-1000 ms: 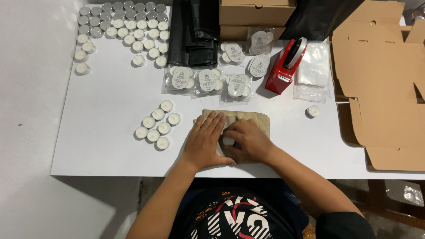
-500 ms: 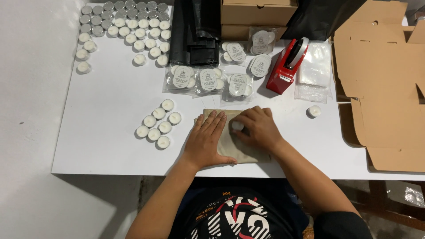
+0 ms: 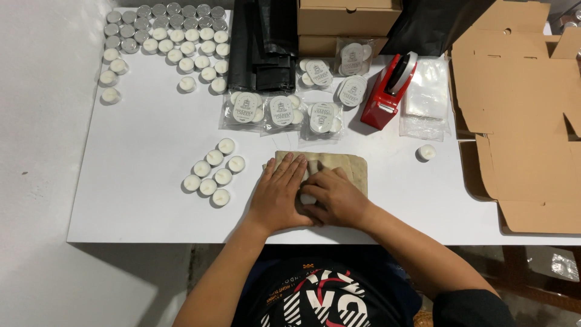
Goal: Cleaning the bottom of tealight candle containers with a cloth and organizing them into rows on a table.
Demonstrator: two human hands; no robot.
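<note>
Head view, both hands point(image 3: 308, 197) pressing brown pouch point(image 3: 339, 165)

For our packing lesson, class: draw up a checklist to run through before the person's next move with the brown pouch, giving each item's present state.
1. Both hands on the brown pouch: ok, left hand flat, right hand beside it.
2. Pouch lying on the white table: ok.
3. Pouch contents: cannot tell, mostly covered by the hands.
4. Loose group of six candles within reach, left of the pouch: ok.
5. Red tape dispenser upright behind the pouch: ok.
</note>
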